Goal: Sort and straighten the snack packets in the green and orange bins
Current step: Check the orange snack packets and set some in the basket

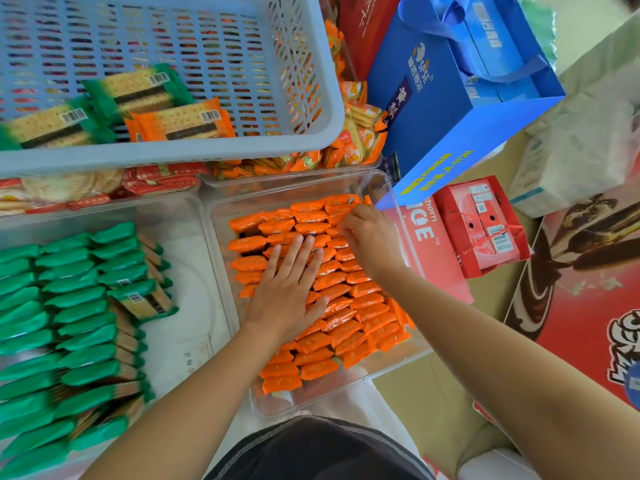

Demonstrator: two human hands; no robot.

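Observation:
Several orange snack packets stand on edge in rows inside a clear plastic bin. My left hand lies flat on the middle rows, fingers straight and spread. My right hand reaches into the far right corner of the same bin, its fingers curled down among the orange packets there; whether it pinches one is hidden. Several green snack packets stand in rows in the clear bin to the left, and one green packet lies askew on top.
A grey-blue lattice basket at the back holds two green packets and an orange one. More snack bins sit beneath it. A blue gift bag, red boxes and cartons crowd the right side.

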